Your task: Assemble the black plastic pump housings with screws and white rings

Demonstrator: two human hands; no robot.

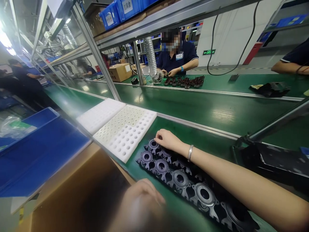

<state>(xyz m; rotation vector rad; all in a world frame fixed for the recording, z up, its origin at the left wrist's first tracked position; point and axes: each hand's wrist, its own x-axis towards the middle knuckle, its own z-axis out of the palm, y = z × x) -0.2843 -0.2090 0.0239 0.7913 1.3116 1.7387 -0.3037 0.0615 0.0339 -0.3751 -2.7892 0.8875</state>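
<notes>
My right hand (166, 139), a silver bracelet on its wrist, reaches over the far end of the black part holders. Its fingers are curled together in a pinch, and anything between them is hidden. Just below those fingertips lie black ring-shaped parts (146, 157), seated in rows in the black holder (166, 180). Low in the view, my left hand (142, 196) is smeared by motion, close to an open cardboard box (70, 180) and apart from the holder. A white tray with round holes (125, 129) lies beyond; many holes contain small pale pieces.
Another white tray (101, 114) adjoins the first. A blue bin (43, 151) stands at left, and a dark boxy device (282, 161) at right. Past the metal rail runs the green belt (193, 108). Opposite, a co-worker (177, 58) handles small parts beside dark components (184, 82).
</notes>
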